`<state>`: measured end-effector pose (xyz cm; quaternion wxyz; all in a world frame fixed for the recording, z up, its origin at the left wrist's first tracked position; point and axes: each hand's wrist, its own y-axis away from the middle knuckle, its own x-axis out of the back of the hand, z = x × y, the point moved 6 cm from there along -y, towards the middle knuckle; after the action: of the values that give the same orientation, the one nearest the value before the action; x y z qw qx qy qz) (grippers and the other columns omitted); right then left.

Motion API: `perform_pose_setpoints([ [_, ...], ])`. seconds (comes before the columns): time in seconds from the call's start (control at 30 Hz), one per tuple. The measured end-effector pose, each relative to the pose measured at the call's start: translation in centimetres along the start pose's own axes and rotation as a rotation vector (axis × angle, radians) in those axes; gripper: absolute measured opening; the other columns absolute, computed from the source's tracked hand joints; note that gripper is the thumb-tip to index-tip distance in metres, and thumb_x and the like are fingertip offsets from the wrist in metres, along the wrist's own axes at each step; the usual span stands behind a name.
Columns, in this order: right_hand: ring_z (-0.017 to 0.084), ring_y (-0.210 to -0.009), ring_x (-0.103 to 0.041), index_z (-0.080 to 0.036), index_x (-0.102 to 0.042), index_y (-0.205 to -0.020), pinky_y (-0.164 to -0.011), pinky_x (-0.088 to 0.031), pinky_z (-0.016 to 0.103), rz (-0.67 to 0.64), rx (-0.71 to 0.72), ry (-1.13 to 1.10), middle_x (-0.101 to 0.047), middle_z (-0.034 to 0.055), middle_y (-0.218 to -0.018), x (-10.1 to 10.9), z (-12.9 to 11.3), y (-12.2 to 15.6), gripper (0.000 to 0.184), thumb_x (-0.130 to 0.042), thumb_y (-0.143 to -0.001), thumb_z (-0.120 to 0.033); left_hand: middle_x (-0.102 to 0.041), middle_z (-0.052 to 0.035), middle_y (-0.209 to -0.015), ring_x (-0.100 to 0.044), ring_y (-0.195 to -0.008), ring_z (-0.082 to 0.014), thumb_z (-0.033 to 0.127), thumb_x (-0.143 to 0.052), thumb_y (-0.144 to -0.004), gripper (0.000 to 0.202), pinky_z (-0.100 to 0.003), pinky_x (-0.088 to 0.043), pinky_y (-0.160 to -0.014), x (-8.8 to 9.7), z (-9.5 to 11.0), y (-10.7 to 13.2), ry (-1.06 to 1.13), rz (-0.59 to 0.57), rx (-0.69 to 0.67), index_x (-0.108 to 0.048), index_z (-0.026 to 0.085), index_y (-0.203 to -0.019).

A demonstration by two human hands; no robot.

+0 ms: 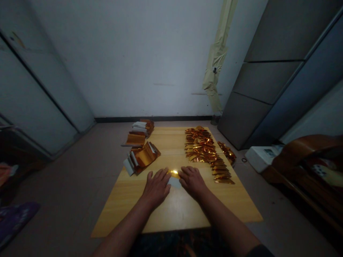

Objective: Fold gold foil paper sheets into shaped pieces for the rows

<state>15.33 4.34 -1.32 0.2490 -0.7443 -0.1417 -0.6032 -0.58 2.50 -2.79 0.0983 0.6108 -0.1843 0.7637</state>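
Observation:
A small sheet of gold foil paper (174, 174) lies at the middle of the table, its far part shiny gold and its near part (174, 182) pale. My left hand (157, 189) is on its left side, thumb by the pale part and fingers at the gold edge. From the right, my right hand (192, 180) grips the other side, fingers curled over it. The fingertips partly hide the sheet's two ends. Stacks of curved gold paper sheets (144, 157) lie beyond my left hand. Rows of folded gold foil pieces (200, 144) sit beyond my right hand.
The wooden table (171, 214) stands before a pale wall. More folded foil pieces (227, 151) are heaped beyond its right edge. A grey refrigerator (257, 85), a white box (261, 159) and wooden furniture (302, 157) stand on the right. A purple item (20, 217) lies at lower left.

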Motion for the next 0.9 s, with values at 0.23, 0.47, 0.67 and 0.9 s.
perform_pose_setpoints([
  [0.23, 0.022, -0.113, -0.047, -0.026, -0.060, -0.121, -0.091, -0.032, 0.035, 0.002, -0.008, 0.022, -0.059, 0.0068, -0.125, -0.1, 0.2, 0.1, 0.029, -0.055, -0.093, -0.032, -0.043, -0.0087, -0.151, -0.039, -0.136, -0.0296, 0.028, -0.047, -0.088, 0.046, -0.062, -0.017, -0.110, -0.4, -0.1, 0.0, -0.030, 0.013, -0.006, -0.049, 0.028, -0.135],
  [0.47, 0.022, -0.112, -0.048, -0.027, -0.060, -0.122, -0.091, -0.032, 0.035, 0.016, 0.003, 0.008, -0.060, 0.0065, -0.125, 0.1, 0.1, 0.2, 0.029, -0.055, -0.093, -0.033, -0.039, -0.0064, -0.153, -0.032, -0.140, -0.0336, 0.029, -0.047, -0.088, 0.049, -0.067, -0.015, -0.109, -0.9, -0.4, 0.0, -0.044, -0.010, 0.025, -0.048, 0.031, -0.136],
  [0.67, 0.020, -0.105, -0.053, -0.020, -0.068, -0.103, -0.091, -0.038, 0.034, 0.139, -0.038, -0.170, -0.064, 0.0089, -0.116, 0.2, 1.5, 1.0, 0.022, -0.050, -0.095, -0.027, -0.036, -0.0070, -0.155, -0.029, -0.142, -0.0327, 0.029, -0.046, -0.088, 0.049, -0.069, -0.013, -0.110, -1.1, -0.4, -0.2, -0.023, -0.041, 0.035, -0.047, 0.030, -0.136],
  [0.9, 0.022, -0.107, -0.057, -0.020, -0.070, -0.111, -0.093, -0.044, 0.039, 0.343, -0.090, -0.347, -0.068, 0.0118, -0.114, 1.4, 2.5, 2.1, 0.028, -0.048, -0.095, -0.027, -0.039, -0.0144, -0.152, -0.032, -0.142, -0.0283, 0.029, -0.046, -0.088, 0.046, -0.064, -0.014, -0.113, -0.3, 0.2, -0.5, -0.030, -0.055, -0.024, -0.049, 0.022, -0.134],
])
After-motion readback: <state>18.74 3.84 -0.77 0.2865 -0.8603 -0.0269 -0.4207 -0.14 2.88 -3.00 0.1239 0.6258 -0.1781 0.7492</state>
